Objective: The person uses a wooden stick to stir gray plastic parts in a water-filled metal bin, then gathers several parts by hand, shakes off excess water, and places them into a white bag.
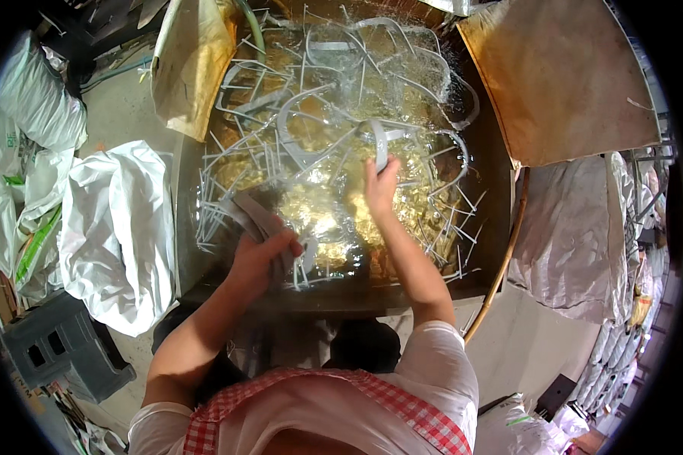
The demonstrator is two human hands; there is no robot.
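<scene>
My left hand point(262, 256) is closed around several flat grey curved plastic pieces point(252, 215), bunched together over the near left side of a water-filled tank point(495, 220). My right hand point(381, 188) grips the near end of a grey curved plastic strip point(380, 141) around the middle of the tank. Many similar grey hoops point(287, 136) and thin straight sticks point(224, 178) lie tangled in the water. Their ends poke out around both hands. Glare on the rippling water hides part of what lies below.
Stained upright panels point(558, 83) flank the tank's far corners. A green hose point(253, 30) enters at the far left. White sacks point(118, 235) stand to the left, above a dark grey crate point(64, 345). At the right hangs a pale sheet point(565, 235) beside a brown pole point(501, 277).
</scene>
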